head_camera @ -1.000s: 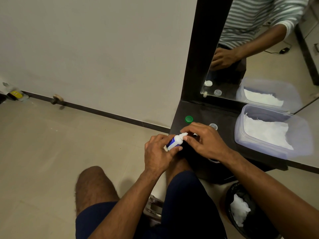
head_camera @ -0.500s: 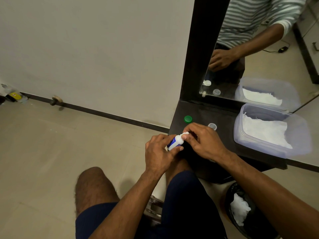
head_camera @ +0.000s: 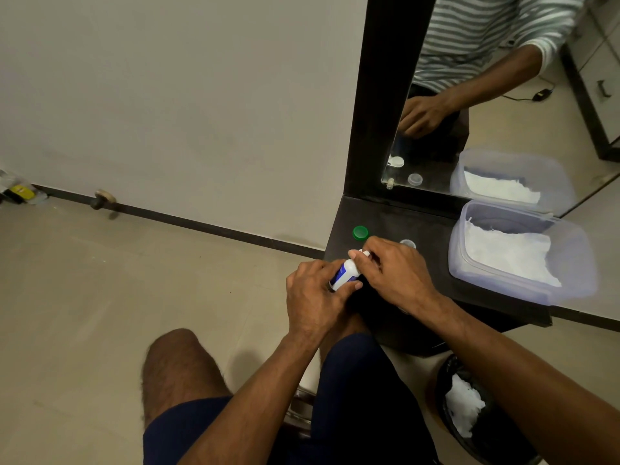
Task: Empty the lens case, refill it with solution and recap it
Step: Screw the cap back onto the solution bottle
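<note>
your left hand (head_camera: pixel 315 293) is wrapping round the body of the solution bottle (head_camera: pixel 345 276), fingers curled on it, just off the counter's (head_camera: pixel 432 229) near-left corner. the bottle is lying tilted, its long axis running from the base buried in your left palm up and right to the white tip, which is pointing toward the counter. your right hand (head_camera: pixel 396 273) is pinching that tip end, thumb and forefinger closing on the small white cap, so both hands are clamped on the same bottle and touching each other. the right hand is the nearer one to the cap, and by my reading the coming move turns on it: twisting or pulling along the bottle's axis while the left is holding the body steady.

further right along the back-left part of the counter, the green cap (head_camera: pixel 360 232) is sitting by itself, just beyond your knuckles. a pale clear cap (head_camera: pixel 408 244) is peeking out behind your right hand. the lens case itself is not showing; it is probably hiding under your right hand, but i cannot tell. at the counter's right end a clear tub (head_camera: pixel 570 250) is holding white tissue.
</note>
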